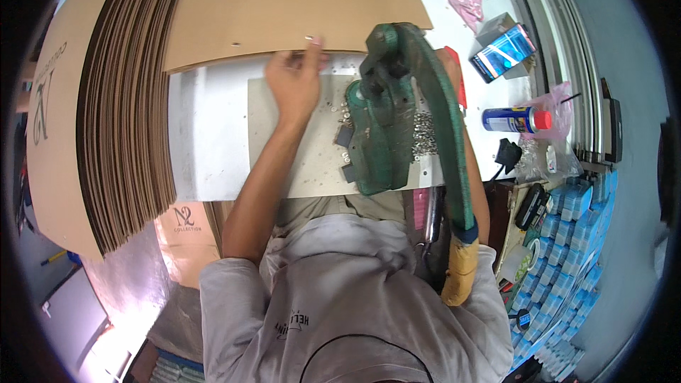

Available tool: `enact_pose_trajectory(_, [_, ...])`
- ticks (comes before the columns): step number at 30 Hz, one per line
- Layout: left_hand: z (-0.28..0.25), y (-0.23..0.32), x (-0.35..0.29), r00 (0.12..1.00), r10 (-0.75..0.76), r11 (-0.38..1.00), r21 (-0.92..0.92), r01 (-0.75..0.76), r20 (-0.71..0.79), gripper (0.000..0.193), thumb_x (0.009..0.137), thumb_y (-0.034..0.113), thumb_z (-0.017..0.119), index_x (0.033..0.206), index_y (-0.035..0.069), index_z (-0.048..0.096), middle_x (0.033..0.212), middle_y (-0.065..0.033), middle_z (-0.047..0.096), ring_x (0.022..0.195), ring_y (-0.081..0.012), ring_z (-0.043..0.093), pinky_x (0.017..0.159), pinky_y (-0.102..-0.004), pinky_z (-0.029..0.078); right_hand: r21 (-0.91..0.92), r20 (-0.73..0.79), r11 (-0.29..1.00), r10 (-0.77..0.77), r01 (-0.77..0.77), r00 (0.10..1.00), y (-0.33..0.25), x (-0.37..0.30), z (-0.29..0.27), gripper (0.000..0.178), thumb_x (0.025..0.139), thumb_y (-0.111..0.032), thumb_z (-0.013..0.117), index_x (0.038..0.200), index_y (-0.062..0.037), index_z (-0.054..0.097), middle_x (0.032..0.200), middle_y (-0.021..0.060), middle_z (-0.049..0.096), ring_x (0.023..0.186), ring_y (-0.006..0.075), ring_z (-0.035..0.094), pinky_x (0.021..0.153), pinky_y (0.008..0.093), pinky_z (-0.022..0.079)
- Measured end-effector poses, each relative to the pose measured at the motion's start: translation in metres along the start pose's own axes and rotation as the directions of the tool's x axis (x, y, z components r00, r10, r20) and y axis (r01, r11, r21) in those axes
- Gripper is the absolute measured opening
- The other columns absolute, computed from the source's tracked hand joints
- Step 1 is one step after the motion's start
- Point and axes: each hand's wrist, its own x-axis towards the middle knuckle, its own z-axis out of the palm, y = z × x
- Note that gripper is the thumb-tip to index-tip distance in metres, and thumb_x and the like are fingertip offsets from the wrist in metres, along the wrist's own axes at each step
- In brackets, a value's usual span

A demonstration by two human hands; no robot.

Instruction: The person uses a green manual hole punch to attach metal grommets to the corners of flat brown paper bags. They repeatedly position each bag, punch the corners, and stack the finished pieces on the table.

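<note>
is looking steeply down from the person's head, through a wide fisheye lens, facing the white bench from close above. is taking in the grey shirt nearest, the cardboard sheet farthest, the cardboard stack on the left and the wall on the right. is curving straight edges toward a dark rim.

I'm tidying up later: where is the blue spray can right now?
In the head view, the blue spray can is on the right side of the white table, past the green machine, just below the blue box in the picture.
</note>
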Motion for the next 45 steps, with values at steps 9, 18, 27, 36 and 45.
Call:
enact_pose_trajectory(9, [-0.055,0.033,0.003,0.798,0.312,0.464,0.65,-0.601,0.516,0.028,0.086,0.024,0.085,0.096,0.002,0.071,0.101,-0.0153,0.074,0.079,-0.0278,0.072,0.075,-0.0357,0.059,0.609,0.279,0.772,0.005,-0.181,0.96,-0.018,-0.055,0.0,0.019,0.092,-0.01,0.075,0.107,0.0015,0.073,0.097,0.0063,0.073,0.09,0.0154,0.066,0.081,0.0313,0.055])
enact_pose_trajectory(18, [-0.06,-0.003,0.053,0.532,0.179,0.112,0.52,-0.847,0.828,0.03,0.087,0.011,0.065,0.118,0.012,0.064,0.135,-0.0102,0.066,0.12,-0.0337,0.064,0.087,-0.0438,0.06,0.587,0.376,0.806,-0.196,-0.07,0.906,-0.039,-0.056,0.01,0.026,0.086,-0.018,0.085,0.103,-0.002,0.074,0.094,0.0032,0.071,0.084,0.0137,0.065,0.076,0.0322,0.055])
enact_pose_trajectory(27, [-0.039,-0.007,0.047,0.534,0.228,-0.054,0.558,-0.828,0.814,0.037,0.084,0.009,0.065,0.115,0.022,0.079,0.131,-0.001,0.069,0.103,-0.0221,0.066,0.086,-0.0356,0.06,0.586,0.405,0.804,-0.184,-0.1,0.896,-0.051,-0.048,0.008,0.03,0.081,-0.023,0.091,0.097,-0.0039,0.074,0.089,0.0008,0.069,0.077,0.0115,0.064,0.069,0.0311,0.055])
enact_pose_trajectory(36, [-0.026,0.034,0.017,0.656,0.152,0.283,0.604,-0.745,0.739,0.044,0.079,0.001,0.066,0.119,0.017,0.077,0.124,-0.0013,0.073,0.103,-0.0276,0.065,0.092,-0.0385,0.058,0.736,0.464,0.465,0.182,-0.492,0.867,-0.045,-0.044,-0.004,0.025,0.087,-0.02,0.083,0.103,-0.0017,0.074,0.092,0.004,0.072,0.084,0.0176,0.067,0.077,0.0338,0.055])
enact_pose_trajectory(45, [-0.023,0.035,-0.029,0.699,0.094,0.409,0.613,-0.676,0.708,0.029,0.084,0.023,0.076,0.112,0.013,0.08,0.105,-0.0058,0.072,0.098,-0.0288,0.063,0.087,-0.0406,0.055,0.725,0.591,0.219,0.288,-0.653,0.753,-0.048,-0.066,-0.013,0.024,0.093,-0.017,0.073,0.11,0.0007,0.074,0.096,0.0077,0.075,0.091,0.0244,0.07,0.086,0.0375,0.055])
